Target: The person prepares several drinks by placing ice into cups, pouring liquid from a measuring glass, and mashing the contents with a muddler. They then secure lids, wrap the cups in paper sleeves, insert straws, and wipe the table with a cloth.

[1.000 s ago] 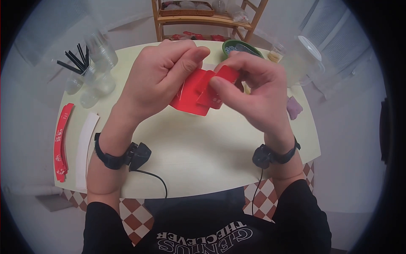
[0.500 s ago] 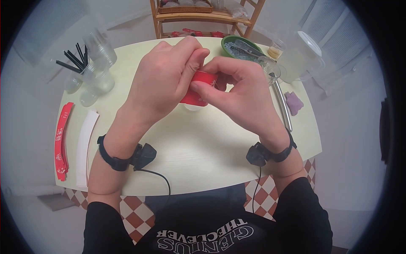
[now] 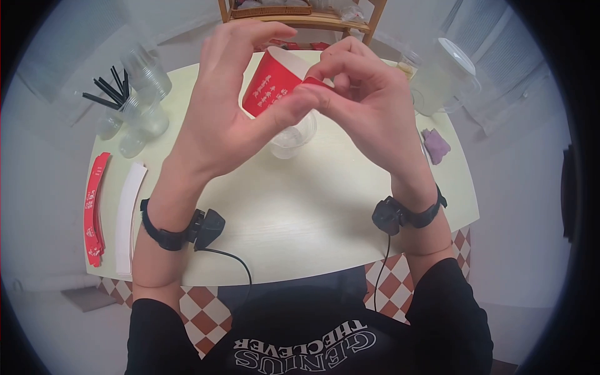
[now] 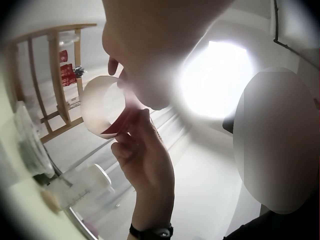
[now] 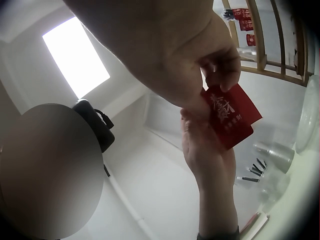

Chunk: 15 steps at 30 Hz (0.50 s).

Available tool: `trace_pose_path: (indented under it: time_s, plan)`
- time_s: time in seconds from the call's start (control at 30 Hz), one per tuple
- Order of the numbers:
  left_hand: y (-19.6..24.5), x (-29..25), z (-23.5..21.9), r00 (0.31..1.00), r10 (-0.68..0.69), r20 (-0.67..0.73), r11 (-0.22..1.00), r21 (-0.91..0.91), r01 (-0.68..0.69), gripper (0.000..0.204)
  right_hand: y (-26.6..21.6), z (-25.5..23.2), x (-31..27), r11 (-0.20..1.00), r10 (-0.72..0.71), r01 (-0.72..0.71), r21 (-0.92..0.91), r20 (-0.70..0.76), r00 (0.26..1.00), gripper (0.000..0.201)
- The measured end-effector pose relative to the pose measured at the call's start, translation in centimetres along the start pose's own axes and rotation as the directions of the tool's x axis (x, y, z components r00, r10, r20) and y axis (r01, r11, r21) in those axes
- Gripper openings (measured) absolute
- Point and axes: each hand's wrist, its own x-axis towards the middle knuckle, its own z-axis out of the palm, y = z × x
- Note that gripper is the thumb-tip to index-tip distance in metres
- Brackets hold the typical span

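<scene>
In the head view, a red paper cup sleeve (image 3: 267, 84) with white lettering and a white inside is bent into a ring above the table. My right hand (image 3: 372, 103) pinches its right-hand end between thumb and fingers. Curved around the sleeve's left side is my left hand (image 3: 228, 115), its thumb meeting the right thumb at the front and its index finger raised over the rim. The left wrist view looks into the ring's white inside (image 4: 92, 107); the right wrist view shows the sleeve's printed red face (image 5: 232, 117). Below it stands a clear plastic cup (image 3: 289, 142), partly hidden.
At left lie red sleeve strips (image 3: 95, 209) and white strips (image 3: 130, 215). Behind them stand black straws (image 3: 111, 92) and stacked clear cups (image 3: 147, 69). A lidded pitcher (image 3: 444, 78) and purple cloth (image 3: 435, 145) are at right. A wooden shelf (image 3: 300, 20) stands beyond the table.
The red sleeve, earlier folded small between the hands, has opened into a ring. My left fingers have spread and the hands have risen away from me. The clear cup shows more.
</scene>
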Motion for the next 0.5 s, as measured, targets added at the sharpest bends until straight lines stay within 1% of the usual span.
trace_pose_path:
  time_s: [0.03,0.07,0.1,0.13,0.17,0.2,0.27,0.3,0.33,0.37,0.4,0.43,0.47,0.5]
  plan:
    - [0.3,0.3,-0.3,0.999,0.049,0.013,0.998,0.046,-0.049,0.065,0.1,0.1,0.0,0.998,-0.010,0.011,0.057,-0.026,1.000,0.021]
    - [0.4,0.1,-0.2,0.999,0.051,0.019,0.998,0.045,-0.052,0.065,0.1,0.2,0.0,0.993,-0.019,0.025,0.114,-0.052,0.998,0.020]
    - [0.5,-0.1,-0.1,0.994,-0.056,0.091,0.994,-0.086,0.063,0.075,0.2,0.4,0.0,0.993,-0.018,0.024,0.116,-0.059,0.998,0.020]
    - [0.6,-0.2,0.0,0.973,-0.150,0.175,0.961,-0.206,0.185,0.084,0.3,0.8,-0.1,0.990,-0.055,0.063,0.129,-0.063,0.996,0.018]
    - [0.7,-0.2,-0.1,0.944,-0.235,0.231,0.931,-0.226,0.287,0.084,0.5,1.1,-0.1,0.985,-0.094,0.103,0.141,-0.068,0.993,0.016]
    - [0.6,-0.1,-0.4,0.944,-0.232,0.234,0.932,-0.223,0.284,0.084,0.6,1.6,0.1,0.984,-0.096,0.106,0.141,-0.074,0.993,0.016]
    - [-0.3,0.2,-1.3,0.919,-0.333,0.209,0.920,-0.142,0.365,0.081,1.0,2.3,0.5,0.961,-0.046,0.083,0.262,-0.143,0.989,0.015]
    - [-1.0,0.2,-1.5,0.919,-0.379,0.114,0.891,-0.224,0.395,0.070,1.6,2.3,0.5,0.981,0.004,0.014,0.193,-0.096,0.995,0.030]
    - [-1.9,0.2,-1.8,0.920,-0.373,0.118,0.893,-0.222,0.391,0.070,2.1,2.8,0.2,0.981,0.003,0.017,0.194,-0.103,0.995,0.030]
    - [-2.9,0.1,-2.1,0.903,-0.430,0.024,0.871,-0.252,0.422,0.071,2.7,3.5,-0.1,0.997,-0.058,0.056,-0.047,-0.057,0.997,0.042]
    - [-3.9,0.0,-2.1,0.872,-0.484,-0.069,0.847,-0.287,0.448,0.071,3.3,4.0,-0.4,0.953,-0.105,0.102,-0.284,0.002,0.994,0.055]
    - [-5.0,-0.5,-1.7,0.849,-0.519,-0.096,0.821,-0.332,0.464,0.076,3.6,4.3,-0.8,0.935,0.023,0.035,-0.352,0.159,0.987,0.073]
    - [-6.1,-1.4,-1.0,0.852,-0.515,-0.096,0.824,-0.330,0.461,0.076,4.1,4.8,-1.4,0.935,0.020,0.037,-0.352,0.155,0.988,0.073]
    - [-7.3,-2.6,-0.2,0.821,-0.563,-0.094,0.794,-0.334,0.507,0.078,4.6,5.5,-1.9,0.903,0.052,0.058,-0.427,0.242,0.969,0.074]
